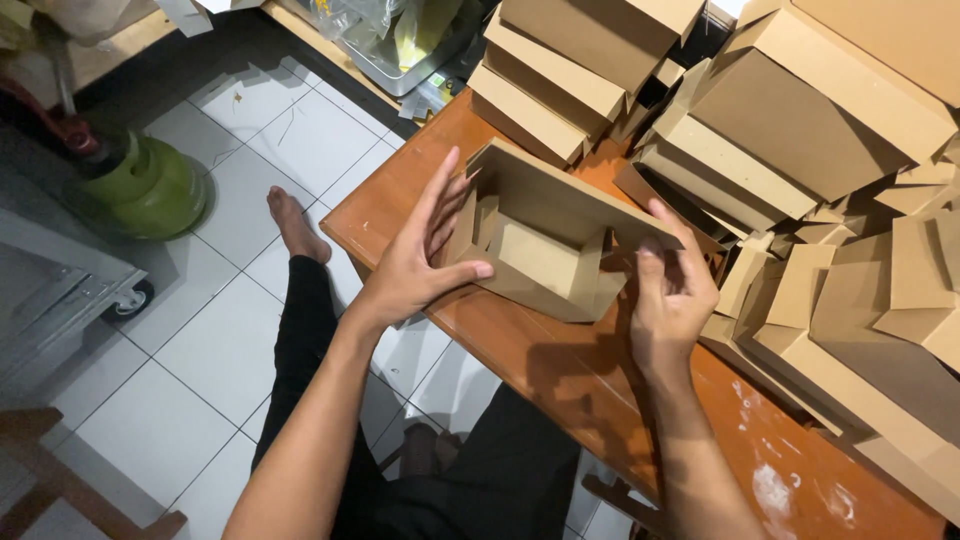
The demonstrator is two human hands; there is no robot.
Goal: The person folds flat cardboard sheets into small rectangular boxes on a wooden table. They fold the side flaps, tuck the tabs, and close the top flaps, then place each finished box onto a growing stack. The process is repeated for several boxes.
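A brown cardboard box [540, 250], half folded and open at the top, rests tilted on the orange-brown wooden table [520, 350]. My left hand [425, 255] presses flat against its left side wall, thumb along the near edge. On the other side, my right hand [672, 285] grips the box's right end flap with its fingers curled over the top edge. The inner flaps stand upright inside the box.
Stacks of finished brown boxes [560, 70] fill the table's far side, and flat unfolded box blanks [860, 300] lie at the right. My bare foot [292, 225] rests on the white tiled floor. A green gas cylinder [145, 185] stands at the left.
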